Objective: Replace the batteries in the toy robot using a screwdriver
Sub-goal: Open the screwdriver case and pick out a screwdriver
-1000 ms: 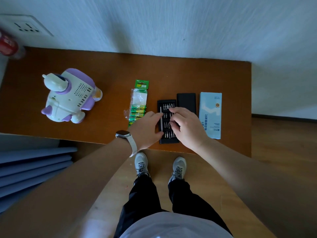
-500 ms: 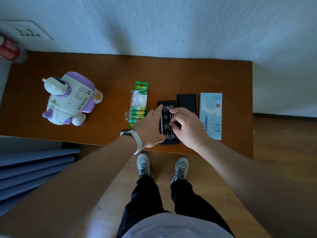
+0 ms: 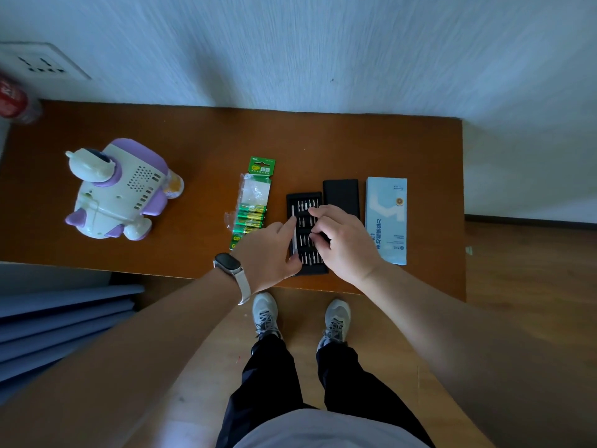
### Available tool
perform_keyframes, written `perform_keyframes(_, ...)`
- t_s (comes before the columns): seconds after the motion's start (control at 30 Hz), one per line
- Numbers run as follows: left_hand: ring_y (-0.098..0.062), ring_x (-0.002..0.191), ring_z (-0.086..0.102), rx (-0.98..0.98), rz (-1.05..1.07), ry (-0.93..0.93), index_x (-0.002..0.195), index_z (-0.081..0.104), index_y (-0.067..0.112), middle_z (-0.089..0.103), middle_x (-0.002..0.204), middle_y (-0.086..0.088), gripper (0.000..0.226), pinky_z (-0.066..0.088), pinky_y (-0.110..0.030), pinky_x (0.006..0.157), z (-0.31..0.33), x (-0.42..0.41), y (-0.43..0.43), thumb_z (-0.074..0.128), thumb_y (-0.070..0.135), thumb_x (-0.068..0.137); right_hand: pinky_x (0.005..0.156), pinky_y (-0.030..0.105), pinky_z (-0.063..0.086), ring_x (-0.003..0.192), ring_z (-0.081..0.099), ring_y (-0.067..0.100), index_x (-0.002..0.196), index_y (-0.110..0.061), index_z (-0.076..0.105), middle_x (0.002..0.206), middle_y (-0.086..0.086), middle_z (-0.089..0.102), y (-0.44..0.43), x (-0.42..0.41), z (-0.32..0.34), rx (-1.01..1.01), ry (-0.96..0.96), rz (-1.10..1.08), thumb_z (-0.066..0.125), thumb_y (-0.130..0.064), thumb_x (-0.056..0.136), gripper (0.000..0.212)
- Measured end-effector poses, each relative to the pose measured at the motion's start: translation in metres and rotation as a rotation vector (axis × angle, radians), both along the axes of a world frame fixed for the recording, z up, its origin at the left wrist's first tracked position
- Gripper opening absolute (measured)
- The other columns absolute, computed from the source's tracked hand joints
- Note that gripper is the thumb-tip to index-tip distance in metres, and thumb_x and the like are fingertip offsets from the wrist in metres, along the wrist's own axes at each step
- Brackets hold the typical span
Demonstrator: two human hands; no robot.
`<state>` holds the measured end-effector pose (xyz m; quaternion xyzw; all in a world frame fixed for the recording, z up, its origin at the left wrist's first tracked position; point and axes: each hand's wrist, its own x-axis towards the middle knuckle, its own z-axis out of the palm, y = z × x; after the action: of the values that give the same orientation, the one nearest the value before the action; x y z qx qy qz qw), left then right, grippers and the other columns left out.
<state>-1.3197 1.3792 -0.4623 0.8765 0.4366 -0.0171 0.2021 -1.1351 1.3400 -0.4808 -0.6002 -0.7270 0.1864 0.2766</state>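
The white and purple toy robot [image 3: 119,189] lies on its side at the left of the brown table [image 3: 323,147]. A green pack of batteries [image 3: 253,205] lies in the middle. Right of it sits the black bit tray [image 3: 302,218], with a silver screwdriver handle [image 3: 294,232] in its left slot. My left hand [image 3: 269,250] pinches that handle between index finger and thumb. My right hand [image 3: 342,240] hovers over the tray's right half, thumb and curled fingers pinching a bit in the middle rows. Part of the tray is hidden under both hands.
The tray's black lid [image 3: 340,197] and a light blue box [image 3: 386,218] lie to the right, near the table's right edge. A red can [image 3: 14,101] stands at the far left corner, against the wall. My feet [image 3: 300,315] stand on the wooden floor below the front edge.
My left hand has slid right from beside the battery pack onto the tray's left edge and taken the screwdriver handle. My right hand stays over the bits.
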Motion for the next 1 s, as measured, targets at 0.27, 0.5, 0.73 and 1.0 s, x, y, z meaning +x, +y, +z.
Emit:
perform_keyframes(0.27, -0.015, 0.065, 0.061, 0.069, 0.086, -0.2, 0.137, 0.058, 0.006, 0.072, 0.09, -0.003, 0.057, 0.039, -0.013, 0.049, -0.004, -0.005, -0.004, 0.058, 0.033, 0.087, 0.089, 0.035, 0.054, 0.111, 0.064, 0.024, 0.08, -0.007, 0.067, 0.116, 0.008, 0.069, -0.001, 0.001, 0.002, -0.019, -0.012, -0.007, 0.075, -0.009, 0.082, 0.009)
perform_keyframes(0.5, -0.02, 0.069, 0.062, 0.014, 0.23, -0.249, 0.123, 0.07, 0.011, 0.067, 0.083, -0.003, 0.04, 0.053, -0.031, 0.053, -0.004, 0.002, -0.014, 0.053, 0.022, 0.088, 0.091, 0.03, 0.048, 0.111, 0.064, 0.023, 0.081, -0.007, 0.068, 0.115, 0.008, 0.07, 0.0, 0.0, 0.002, -0.018, -0.01, -0.015, 0.075, -0.009, 0.081, 0.008)
perform_keyframes(0.73, -0.019, 0.077, 0.06, -0.078, 0.407, -0.233, 0.103, 0.069, 0.012, 0.061, 0.086, 0.002, 0.012, 0.051, -0.034, 0.066, 0.001, 0.014, -0.008, 0.06, 0.019, 0.097, 0.09, 0.033, 0.053, 0.11, 0.065, 0.025, 0.079, -0.006, 0.068, 0.114, 0.01, 0.07, 0.001, 0.0, 0.004, -0.028, 0.021, -0.01, 0.075, -0.007, 0.082, 0.008)
perform_keyframes(1.0, -0.009, 0.087, 0.065, -0.261, 0.644, -0.342, 0.125, 0.058, 0.018, 0.062, 0.093, 0.012, 0.026, 0.056, -0.024, 0.073, 0.032, 0.014, -0.016, 0.059, 0.018, 0.099, 0.083, 0.01, 0.045, 0.106, 0.06, 0.01, 0.096, -0.012, 0.072, 0.131, -0.002, 0.06, -0.001, 0.002, 0.033, -0.278, 0.063, -0.048, 0.064, -0.018, 0.093, 0.011)
